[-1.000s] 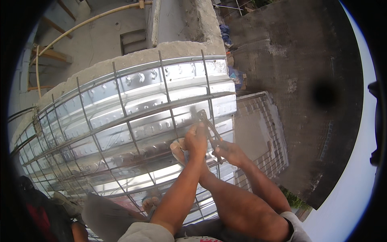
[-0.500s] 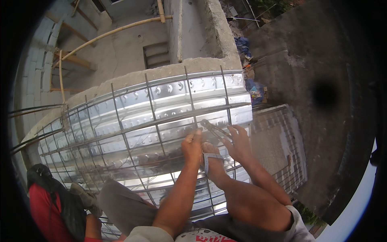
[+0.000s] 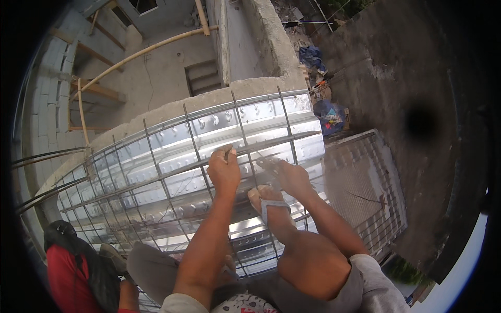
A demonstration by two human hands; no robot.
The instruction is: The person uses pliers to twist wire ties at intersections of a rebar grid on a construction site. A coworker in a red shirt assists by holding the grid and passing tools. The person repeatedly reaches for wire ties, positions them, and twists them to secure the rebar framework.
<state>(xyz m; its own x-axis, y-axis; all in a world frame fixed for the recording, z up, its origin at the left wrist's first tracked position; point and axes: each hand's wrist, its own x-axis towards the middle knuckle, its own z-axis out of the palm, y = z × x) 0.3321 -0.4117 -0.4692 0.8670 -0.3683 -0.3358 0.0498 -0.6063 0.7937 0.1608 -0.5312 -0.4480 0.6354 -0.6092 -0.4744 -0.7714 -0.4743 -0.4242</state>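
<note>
My left hand (image 3: 223, 169) is raised over the steel rebar grid (image 3: 183, 169), its thumb and fingers pinched together beside a long crossbar. What it pinches, if anything, is too small to make out. My right hand (image 3: 293, 180) is closed around a pair of pincers (image 3: 268, 165), whose head points left toward a crossing of the bars. Beneath the grid lies shiny ribbed metal decking (image 3: 261, 136). My sandalled foot (image 3: 270, 202) rests on the grid just below the pincers.
A rough concrete wall edge (image 3: 250, 86) borders the decking, with a lower floor and bamboo poles (image 3: 141, 51) beyond it. Another person in red (image 3: 65, 276) crouches at the lower left. Blue sheeting (image 3: 329, 115) and a tiled roof (image 3: 360, 182) lie past the decking's right edge.
My left hand has moved up and left, away from the pincers. My right hand has shifted left, and its fingers have closed around the handles, which were spread apart.
</note>
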